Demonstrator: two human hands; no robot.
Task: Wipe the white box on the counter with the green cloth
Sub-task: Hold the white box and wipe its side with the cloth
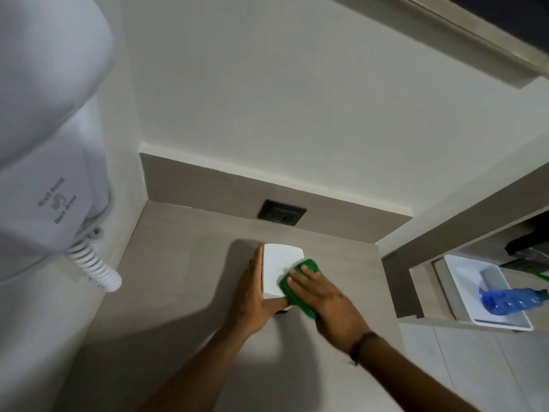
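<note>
Mid-wipe: flat right hand (323, 295) pressing green cloth (309, 265) on white box (277, 267), straight-fingered left hand (252, 292) bracing it; next, sweeping bare top.

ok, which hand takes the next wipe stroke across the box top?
Right. The right hand presses the green cloth flat on the white box top, with bare top to its left. The left hand lies along the box's left side, bracing it.
</note>
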